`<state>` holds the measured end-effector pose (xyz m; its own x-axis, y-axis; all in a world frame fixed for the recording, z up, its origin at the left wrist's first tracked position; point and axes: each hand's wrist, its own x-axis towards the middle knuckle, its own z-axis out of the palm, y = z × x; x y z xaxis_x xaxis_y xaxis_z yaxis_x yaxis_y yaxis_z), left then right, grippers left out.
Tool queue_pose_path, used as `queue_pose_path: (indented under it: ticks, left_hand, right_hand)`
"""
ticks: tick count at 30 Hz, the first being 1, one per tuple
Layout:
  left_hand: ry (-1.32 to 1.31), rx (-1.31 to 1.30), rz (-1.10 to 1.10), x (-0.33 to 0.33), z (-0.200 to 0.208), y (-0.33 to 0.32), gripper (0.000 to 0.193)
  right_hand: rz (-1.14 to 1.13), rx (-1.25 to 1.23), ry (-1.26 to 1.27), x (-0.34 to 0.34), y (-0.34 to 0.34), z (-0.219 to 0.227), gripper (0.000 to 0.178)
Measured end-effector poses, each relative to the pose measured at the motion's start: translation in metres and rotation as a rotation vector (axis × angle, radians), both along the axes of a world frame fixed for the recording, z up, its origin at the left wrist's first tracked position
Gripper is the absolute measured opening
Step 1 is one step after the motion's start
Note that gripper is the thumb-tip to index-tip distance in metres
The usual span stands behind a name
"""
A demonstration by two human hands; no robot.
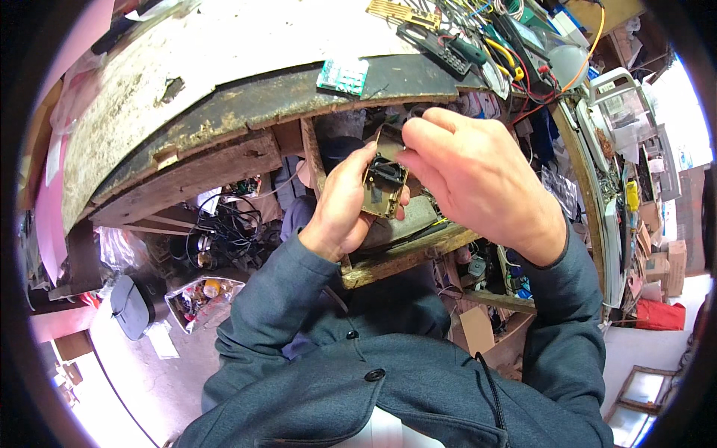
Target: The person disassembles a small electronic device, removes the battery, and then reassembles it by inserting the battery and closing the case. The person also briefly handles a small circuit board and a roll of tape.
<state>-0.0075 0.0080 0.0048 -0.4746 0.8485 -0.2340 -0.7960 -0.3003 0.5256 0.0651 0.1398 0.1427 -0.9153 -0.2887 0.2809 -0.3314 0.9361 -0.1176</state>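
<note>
My left hand [343,204] is closed around a small, open-faced device [382,196] with a brass-coloured frame and black parts inside. It is held tilted above an open wooden drawer [418,250] at the bench front. Over the upper right side of the device, my right hand [467,168] has its fingers pinched together by the device's edge. Whatever lies between those fingertips is hidden by the hand. On the bench edge beyond sits a pale green circuit board [343,77].
The worn workbench [246,97] curves across the top. At its far right lie a black handset [435,51], tools and tangled wires. Black cables [231,228] hang under the bench at left. A grey bin [133,306] and a box of scraps [203,299] stand on the floor.
</note>
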Motion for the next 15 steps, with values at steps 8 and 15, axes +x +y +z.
queue_pose_path:
  ticks: [8, 15]
  left_hand:
    - [-0.021, 0.000, 0.008, 0.001, 0.007, 0.000, 0.039]
    - [-0.037, 0.020, -0.026, 0.000, 0.002, -0.001, 0.039]
  right_hand:
    - [-0.011, 0.046, 0.006, -0.003, -0.007, 0.007, 0.014]
    - [0.112, 0.032, 0.022, -0.007, 0.002, 0.004, 0.018]
